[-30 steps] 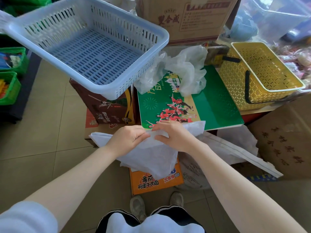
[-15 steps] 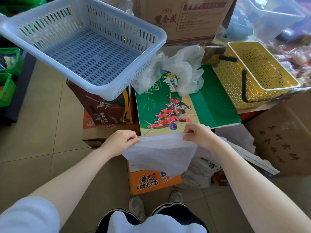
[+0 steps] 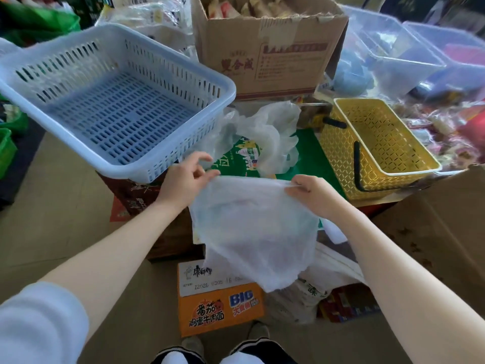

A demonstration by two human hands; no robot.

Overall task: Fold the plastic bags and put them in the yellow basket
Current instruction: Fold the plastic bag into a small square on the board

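Note:
A white translucent plastic bag hangs in the air in front of me, stretched by its top edge. My left hand pinches its left corner and my right hand pinches its right corner. A second, crumpled clear plastic bag lies on the green printed box behind it. The yellow basket with black handles stands to the right on that surface, and nothing shows inside it.
A large pale blue basket sits at the left on a brown carton. An open cardboard box stands behind. Clear bins and packaged goods fill the right. An orange noodle carton and sacks lie on the floor below the bag.
Both hands have lifted the white bag higher and spread it wider by its top edge. The view has tilted up, showing more of the boxes and bins behind.

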